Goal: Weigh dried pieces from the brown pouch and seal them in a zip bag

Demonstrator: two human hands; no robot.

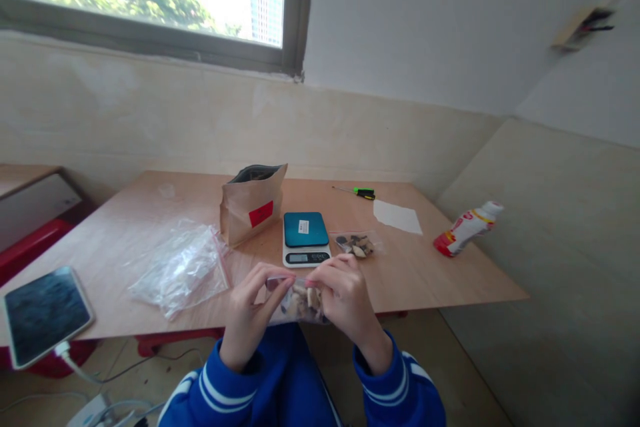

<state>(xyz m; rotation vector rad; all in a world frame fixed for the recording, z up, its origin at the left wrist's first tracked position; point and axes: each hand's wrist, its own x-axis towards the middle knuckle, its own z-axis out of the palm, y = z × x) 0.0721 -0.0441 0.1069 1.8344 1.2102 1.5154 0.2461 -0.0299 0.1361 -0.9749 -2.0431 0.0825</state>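
Both hands hold one small clear zip bag [301, 301] with brown and pale pieces inside, just over the near edge of the wooden table [425, 267]. My left hand [250, 310] pinches the bag's top edge on the left. My right hand [345, 297] pinches the same edge on the right. Behind the hands sits a small scale [305, 238] with a teal platform. A second filled clear bag [356, 244] lies right of the scale. A brown paper pouch [253, 202] with a red label stands open to the scale's left.
A heap of empty clear bags [180, 267] lies at left. A tablet [44, 313] on a cable rests at the table's left corner. A screwdriver [361, 193], a white paper [397, 217] and a lying bottle [467, 227] are at the far right.
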